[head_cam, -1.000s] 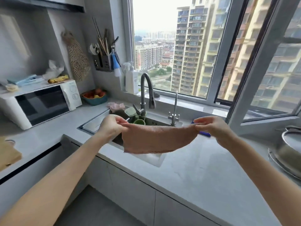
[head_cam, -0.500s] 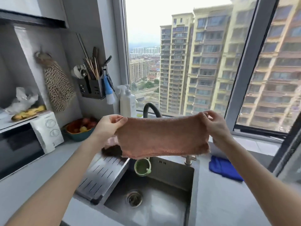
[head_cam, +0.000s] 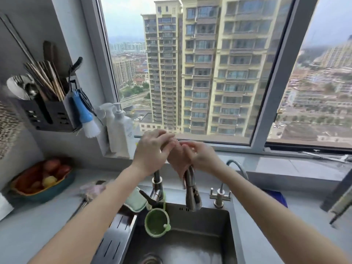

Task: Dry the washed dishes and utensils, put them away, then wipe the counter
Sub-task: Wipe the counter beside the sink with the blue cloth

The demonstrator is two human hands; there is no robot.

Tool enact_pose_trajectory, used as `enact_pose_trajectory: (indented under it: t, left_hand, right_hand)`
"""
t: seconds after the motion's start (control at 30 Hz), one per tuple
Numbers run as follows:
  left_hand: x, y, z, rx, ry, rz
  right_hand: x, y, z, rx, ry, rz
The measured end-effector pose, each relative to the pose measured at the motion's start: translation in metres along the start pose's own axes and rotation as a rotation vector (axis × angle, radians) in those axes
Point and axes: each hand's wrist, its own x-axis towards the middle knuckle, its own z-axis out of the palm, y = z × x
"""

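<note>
A pink-brown cloth (head_cam: pixel 178 159) hangs draped over the top arch of the tall faucet (head_cam: pixel 191 193) above the steel sink (head_cam: pixel 182 242). My left hand (head_cam: pixel 152 149) grips the cloth on its left side at the arch. From the right, my right hand (head_cam: pixel 202 155) pinches the cloth. Most of the cloth is hidden between the two hands. A black wall caddy (head_cam: pixel 47 113) at the left holds chopsticks, spoons and a blue brush.
A green strainer cup (head_cam: pixel 157 221) hangs in the sink, with a pale green pad (head_cam: pixel 136 201) beside it. A slotted drain tray (head_cam: pixel 114 237) lies left of the sink. Fruit bowl (head_cam: pixel 42 183), soap bottles (head_cam: pixel 122 130), small tap (head_cam: pixel 220 197) and blue cloth (head_cam: pixel 276 196) surround it.
The cloth was held spread wide between both hands in front of me. Now the hands have come together and the cloth sits folded over the faucet arch. My view has moved closer.
</note>
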Motion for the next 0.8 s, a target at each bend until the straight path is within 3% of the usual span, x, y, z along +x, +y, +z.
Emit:
enact_pose_trajectory:
  t: [0.03,0.1,0.23,0.33,0.4,0.43,0.5,0.63,0.8]
  left_hand:
    - [0.0,0.005,0.008,0.007,-0.082,0.039]
    - [0.005,0.012,0.016,0.1,-0.117,0.028]
    - [0.018,0.043,0.012,0.191,0.045,0.042]
    - [0.019,0.084,0.022,0.089,0.062,0.169]
    - [0.014,0.115,0.038,-0.011,0.001,0.231]
    - [0.011,0.13,0.049,-0.059,-0.023,0.244]
    - [0.004,0.155,0.074,-0.154,-0.047,0.222]
    - [-0.006,0.178,0.12,-0.253,-0.106,0.107]
    - [-0.019,0.178,0.132,-0.178,-0.029,0.03]
  right_hand:
    - [-0.005,0.008,0.009,0.107,-0.096,0.003]
    - [-0.015,0.024,0.009,0.303,-0.076,0.041]
    - [-0.062,0.073,-0.02,0.495,0.326,0.132]
    - [-0.112,0.142,-0.039,0.377,0.667,0.32]
    - [-0.138,0.202,-0.042,0.18,0.738,0.535]
    - [-0.148,0.232,-0.041,0.053,0.702,0.616]
    - [-0.163,0.283,-0.033,-0.182,0.474,0.671]
    - [-0.162,0.353,-0.014,-0.577,-0.111,0.515]
    - [-0.121,0.397,-0.003,-0.817,-0.482,0.403]
